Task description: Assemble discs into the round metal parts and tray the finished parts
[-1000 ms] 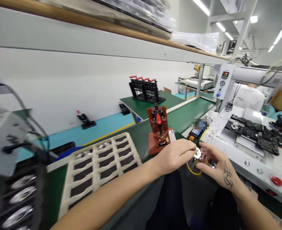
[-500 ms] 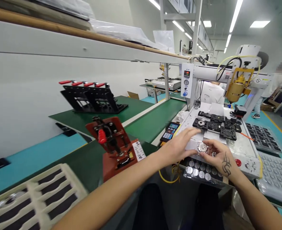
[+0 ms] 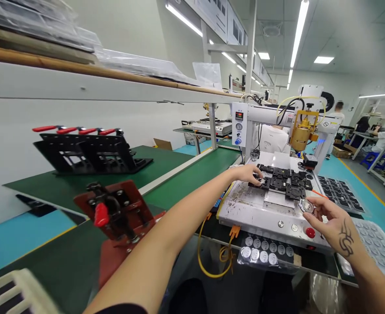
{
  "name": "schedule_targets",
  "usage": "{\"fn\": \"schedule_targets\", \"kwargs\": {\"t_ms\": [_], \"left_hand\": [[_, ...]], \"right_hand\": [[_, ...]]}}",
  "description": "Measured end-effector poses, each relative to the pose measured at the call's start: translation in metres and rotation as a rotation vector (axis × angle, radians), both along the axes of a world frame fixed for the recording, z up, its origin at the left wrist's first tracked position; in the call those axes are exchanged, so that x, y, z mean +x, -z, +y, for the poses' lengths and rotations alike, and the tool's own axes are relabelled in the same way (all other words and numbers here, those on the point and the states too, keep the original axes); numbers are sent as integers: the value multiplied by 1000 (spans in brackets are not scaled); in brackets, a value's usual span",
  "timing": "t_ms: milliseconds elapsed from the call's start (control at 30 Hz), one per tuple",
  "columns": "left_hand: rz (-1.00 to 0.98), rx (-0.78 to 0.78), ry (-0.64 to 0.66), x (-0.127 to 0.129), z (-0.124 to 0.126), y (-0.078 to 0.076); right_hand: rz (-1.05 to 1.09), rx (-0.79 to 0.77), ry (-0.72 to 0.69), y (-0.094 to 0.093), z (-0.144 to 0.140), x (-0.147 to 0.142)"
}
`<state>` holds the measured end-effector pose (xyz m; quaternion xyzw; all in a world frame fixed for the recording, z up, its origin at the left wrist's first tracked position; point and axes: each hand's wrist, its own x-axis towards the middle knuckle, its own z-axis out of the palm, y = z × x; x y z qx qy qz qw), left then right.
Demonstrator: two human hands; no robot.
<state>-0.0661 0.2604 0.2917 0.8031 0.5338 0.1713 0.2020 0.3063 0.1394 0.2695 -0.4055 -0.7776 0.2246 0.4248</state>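
My left hand [image 3: 247,173] reaches forward to the black fixtures on the machine bed. Its thumb and fingers close round a silver watch case [image 3: 261,181] in the left-hand fixture [image 3: 256,185]; whether the case is lifted I cannot tell. Another round silver watch case [image 3: 306,206] is pinched between the thumb and fingers of my right hand [image 3: 335,224], above the front right of the bed. More black fixtures [image 3: 279,184] lie side by side between my hands. Behind them hangs the gold dispensing head [image 3: 301,137] of the white benchtop machine [image 3: 271,224].
A sheet of round silver discs [image 3: 259,253] lies at the machine's front edge. Red toggle-clamp press [image 3: 120,218] and black clamp stand [image 3: 91,152] are on the left. Trays of parts [image 3: 338,192] lie on the right. A person in white [image 3: 273,138] sits behind the machine.
My left hand has moved away from the watch case in my right hand, forward to the fixture. My right hand has shifted right with its watch case. The view has swung right.
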Motion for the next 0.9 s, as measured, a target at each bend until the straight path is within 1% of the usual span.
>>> {"fn": "schedule_targets", "kwargs": {"t_ms": [67,133,267,333,433,533,600,700,900], "left_hand": [[-11,-5,2,1,4,-1],[-41,9,-7,2,5,-3],[-187,122,-51,2,-6,-9],[-284,190,-82,-1,-18,-14],[-398,253,-123,-6,-43,-20],[-485,295,-132,-10,-73,-23],[-548,322,-119,-13,-93,-24],[-601,350,-94,-15,-120,-22],[-626,373,-80,-16,-155,-13]], "right_hand": [[-12,15,-2,-6,5,-3],[-25,32,-15,-11,17,-14],[-111,41,-90,-12,60,-53],[-168,44,-135,-9,86,-78],[-240,37,-193,-7,123,-113],[-333,9,-253,-7,150,-139],[-391,-7,-282,-7,162,-149],[-457,-11,-303,-6,170,-156],[-532,47,-330,-1,172,-159]]}}
